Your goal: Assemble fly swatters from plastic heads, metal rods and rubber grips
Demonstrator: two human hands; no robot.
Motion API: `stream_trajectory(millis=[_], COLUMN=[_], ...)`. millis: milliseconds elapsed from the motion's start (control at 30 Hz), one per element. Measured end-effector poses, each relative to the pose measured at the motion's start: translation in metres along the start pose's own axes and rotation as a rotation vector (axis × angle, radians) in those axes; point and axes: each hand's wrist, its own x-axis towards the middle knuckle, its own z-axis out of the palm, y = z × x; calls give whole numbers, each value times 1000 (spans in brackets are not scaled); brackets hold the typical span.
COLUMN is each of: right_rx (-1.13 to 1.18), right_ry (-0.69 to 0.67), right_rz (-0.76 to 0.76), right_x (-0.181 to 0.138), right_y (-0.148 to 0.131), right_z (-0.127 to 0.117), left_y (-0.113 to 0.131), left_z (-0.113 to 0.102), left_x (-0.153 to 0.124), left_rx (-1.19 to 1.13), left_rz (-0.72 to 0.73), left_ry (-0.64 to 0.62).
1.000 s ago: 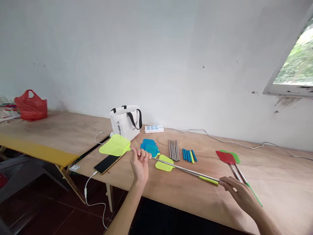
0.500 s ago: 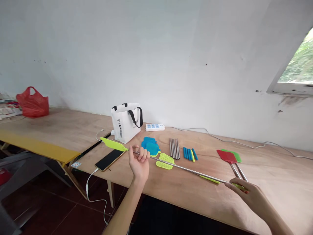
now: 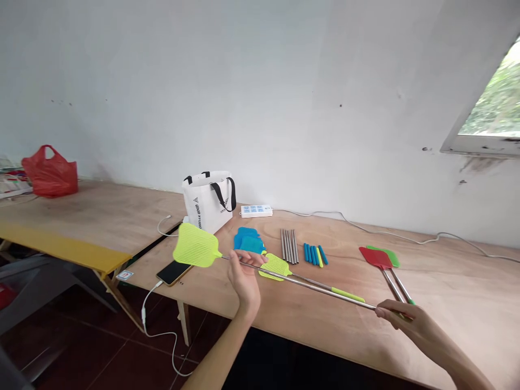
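Observation:
A yellow-green fly swatter (image 3: 196,245) with a long metal rod is held up across the table, its perforated head at the left turned face-on. Near that head, my left hand (image 3: 244,276) has the rod between thumb and fingers. My right hand (image 3: 406,319) is closed around the handle end, which it mostly hides. Behind the rod, a second yellow-green fly swatter (image 3: 274,266) lies on the table. Several blue swatter heads (image 3: 247,241) are piled beyond my left hand. Metal tubes (image 3: 289,246) and blue handle grips (image 3: 311,253), with one yellow-green among them, lie in rows.
A red swatter (image 3: 376,257) overlaps a green swatter (image 3: 388,254) at right. Near the wall stand a white bag (image 3: 207,206) and a power strip (image 3: 257,210). A phone (image 3: 174,272) on a cable lies by the front edge. A red plastic bag (image 3: 51,172) sits far left.
The held swatter has rolled, so its head now faces me instead of showing nearly edge-on. My left hand has shifted slightly right and its fingers have loosened; my right hand still holds the end.

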Motion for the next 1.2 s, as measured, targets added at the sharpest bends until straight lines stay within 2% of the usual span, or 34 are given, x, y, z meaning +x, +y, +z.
stream_trajectory(millis=[67,100,233,367,533,667,767,967,1133,1200], right_rx=[-36,-54,-100,-101,-69,-121,-151,-143,-25,14], right_ry=[-86,-86,78,131,50,136,139,192,188,195], right_rz=[-44,-63,-114,-181,-344,-384,-433,-354,-306,-303], right_x=[5,8,11,8,6,2,-2,3,13,15], right_y=[-4,-6,-9,-26,-68,-90,-98,-101,-86,-82], right_z=[4,6,11,18,50,74,87,104,104,102], left_y=[-12,-17,-22,-19,-33,-44,-50,-57,-50,-46], left_z=[3,4,4,3,9,11,6,3,4,4], left_x=[-15,-21,-26,-29,-70,-94,-103,-96,-75,-68], left_rx=[28,28,33,24,76,67,51,60,112,142], left_rz=[-74,-105,-139,-128,-342,-468,-546,-631,-737,-720], left_ry=[-11,-20,-33,-22,-110,-149,-174,-252,-357,-378])
